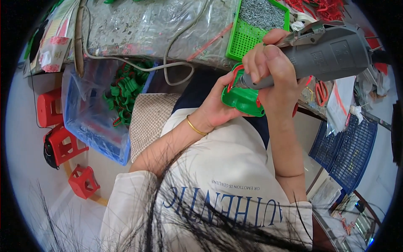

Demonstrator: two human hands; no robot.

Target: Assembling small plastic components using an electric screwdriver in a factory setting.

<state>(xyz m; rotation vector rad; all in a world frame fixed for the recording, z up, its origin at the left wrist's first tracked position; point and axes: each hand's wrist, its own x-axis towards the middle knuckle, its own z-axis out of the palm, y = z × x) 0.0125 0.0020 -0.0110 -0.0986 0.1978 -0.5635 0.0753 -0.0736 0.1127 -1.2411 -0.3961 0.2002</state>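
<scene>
My left hand (216, 102) is closed around a green plastic part (243, 101) with red pieces on it, held just off the table's front edge. In my right hand (275, 73) is a grey electric screwdriver (331, 52), its body slanting up to the right. The tool's front end points down-left into the green part; its tip is hidden inside it. The fingers of my right hand wrap round the tool near its nose. Beyond my hands stands a green tray (249, 42), with many small metal screws (262, 16) heaped in its far part.
At the left, a blue crate (94, 138) lined with clear plastic holds many green and red parts (126, 94). Red stools (84, 181) stand beyond it. A pale cable (168, 65) loops over the plastic-covered table (134, 33). Red-handled scissors (322, 93) and blue baskets (350, 147) are at the right.
</scene>
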